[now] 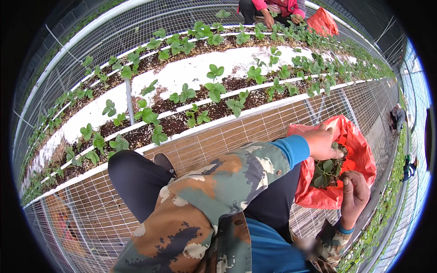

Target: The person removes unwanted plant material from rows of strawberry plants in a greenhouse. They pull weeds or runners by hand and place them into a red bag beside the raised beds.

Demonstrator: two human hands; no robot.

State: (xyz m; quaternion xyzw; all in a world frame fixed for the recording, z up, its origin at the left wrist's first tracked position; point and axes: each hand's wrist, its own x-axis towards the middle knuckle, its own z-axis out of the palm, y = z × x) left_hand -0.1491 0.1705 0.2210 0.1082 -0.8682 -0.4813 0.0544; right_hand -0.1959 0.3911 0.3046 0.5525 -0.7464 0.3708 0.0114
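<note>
A red plastic bag stands wide at my right side, with green and brownish leaves inside. My left hand reaches across over the bag's mouth. Its thumb presses against its fingers, with a small dark clump of leaves at the tips. At the bag's near right side is my right hand. Its thumb and fingers are curled together beside the leaf stems; what lies between them is hidden. Camouflage sleeves with blue cuffs cover both arms.
A long raised bed of strawberry plants in dark soil runs in front of me, with white sheeting along its middle. White wire mesh hangs below its edge. Across the bed, a person in pink works beside another red bag.
</note>
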